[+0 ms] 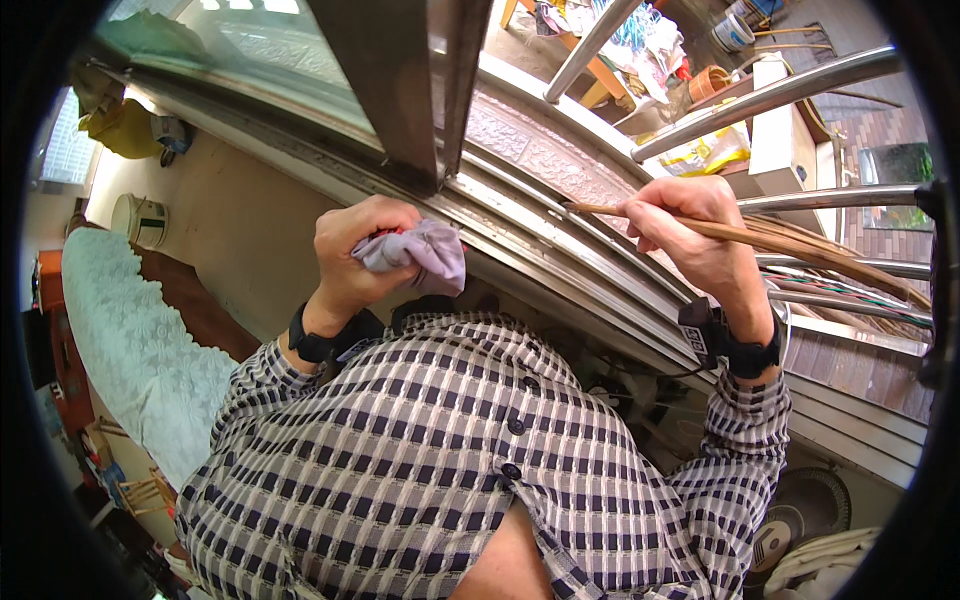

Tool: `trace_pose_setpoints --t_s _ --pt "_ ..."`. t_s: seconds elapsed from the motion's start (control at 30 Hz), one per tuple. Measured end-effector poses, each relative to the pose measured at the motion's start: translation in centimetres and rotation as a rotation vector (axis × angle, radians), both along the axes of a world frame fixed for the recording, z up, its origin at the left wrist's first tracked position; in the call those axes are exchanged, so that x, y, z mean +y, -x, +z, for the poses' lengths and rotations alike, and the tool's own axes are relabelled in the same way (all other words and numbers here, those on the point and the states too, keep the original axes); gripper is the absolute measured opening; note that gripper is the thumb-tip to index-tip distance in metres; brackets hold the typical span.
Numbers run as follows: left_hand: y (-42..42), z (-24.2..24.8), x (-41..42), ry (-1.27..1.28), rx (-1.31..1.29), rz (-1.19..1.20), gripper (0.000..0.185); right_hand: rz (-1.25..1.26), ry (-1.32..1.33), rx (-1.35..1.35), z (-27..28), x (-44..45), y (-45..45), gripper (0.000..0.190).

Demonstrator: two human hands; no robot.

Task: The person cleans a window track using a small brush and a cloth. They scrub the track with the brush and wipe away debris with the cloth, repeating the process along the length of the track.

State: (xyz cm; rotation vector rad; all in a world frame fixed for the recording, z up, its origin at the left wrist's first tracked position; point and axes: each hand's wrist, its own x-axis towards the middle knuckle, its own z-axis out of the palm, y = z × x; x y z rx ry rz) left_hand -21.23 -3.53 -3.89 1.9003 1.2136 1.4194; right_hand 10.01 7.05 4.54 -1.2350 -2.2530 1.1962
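Observation:
My left hand [360,251] is closed round a crumpled pale purple cloth [431,255], just on the room side of the window sill. My right hand [686,225] grips a thin brown wooden stick [750,235] between thumb and fingers. The stick's narrow tip points into the grooves of the metal sliding-window track [540,225]; whether it touches the metal I cannot tell. Its thicker end reaches right, past the steel bars. The glass window sash [292,67] stands in the track, its dark frame edge beyond my left hand.
Steel guard bars [765,90] cross the opening at the right. Past them are a clay pot [709,82], a white bucket [733,34] and a yellow-white bag [705,150]. Inside, a pale textured cover [135,315] and a white bucket [140,220] are at the left, a round fan [799,517] at lower right.

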Motion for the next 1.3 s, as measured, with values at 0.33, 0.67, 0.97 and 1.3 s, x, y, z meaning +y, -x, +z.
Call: trace_pose_setpoints --t_s 0.33,0.67,0.97,1.3 --pt "-0.7 0.6 0.2 -0.001 0.036 -0.062 0.035 0.099 -0.252 0.240 0.6 0.2 1.8 0.013" --pt "0.1 0.5 -0.7 0.004 0.056 0.027 0.042 -0.037 -0.206 0.332 2.2 -1.6 -1.3 0.015" --pt "0.4 0.7 -1.1 0.053 0.048 0.094 0.045 0.196 -0.385 0.323 0.5 -0.8 1.4 0.007" --pt "1.2 1.3 -1.4 0.044 0.050 0.124 0.049 0.218 -0.432 0.380 0.6 -1.7 2.6 0.012"
